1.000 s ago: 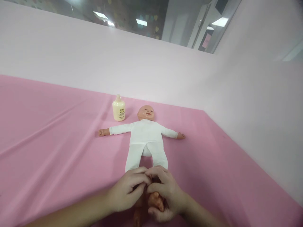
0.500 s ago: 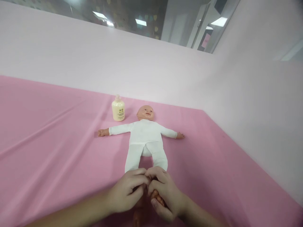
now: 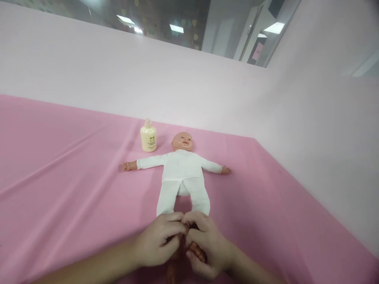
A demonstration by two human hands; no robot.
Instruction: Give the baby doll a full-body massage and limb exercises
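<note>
Cream plastic lotion bottle point(image 3: 148, 136) upright on pink-cloth counter point(image 3: 59, 173); pale pink wall point(image 3: 177, 83) behind, glass panel above.

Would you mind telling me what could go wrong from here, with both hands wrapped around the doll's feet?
1. The left hand and right hand hide the feet of the plastic baby doll in the white suit, so a slipping hold might go unseen.
2. A pull toward the person could drag the doll and wrinkle the pink cloth.
3. The cream lotion bottle stands upright beside the doll's head; a sideways swing might topple it.
</note>
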